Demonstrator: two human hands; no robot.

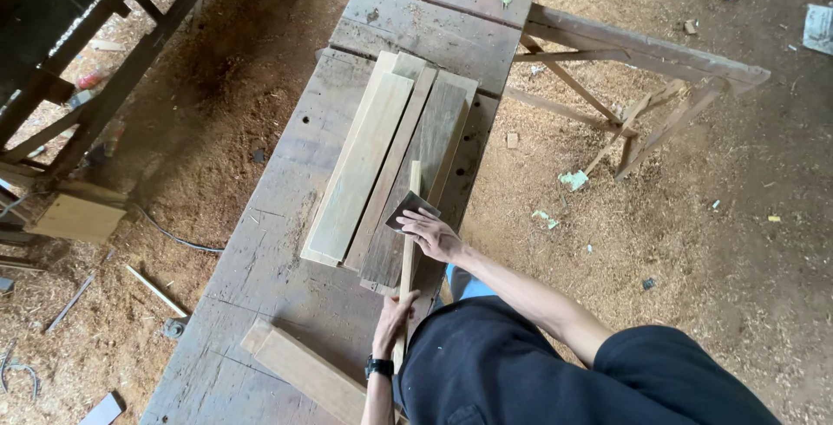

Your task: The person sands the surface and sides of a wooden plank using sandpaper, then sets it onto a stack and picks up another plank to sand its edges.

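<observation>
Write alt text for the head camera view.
A person's left hand grips a thin wooden strip while the right hand presses a flat metal blade on it, over stacked boards on a workbench.

A crumpled white wrapper (818, 28) lies on sawdust at the far right edge.

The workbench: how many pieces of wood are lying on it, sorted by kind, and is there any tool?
Flat boards in the stack: 4
Thin wooden strip, gripped by the left hand: 1
Loose plank at the near end of the workbench: 1
Flat metal blade under the right hand: 1
Total: 7
</observation>
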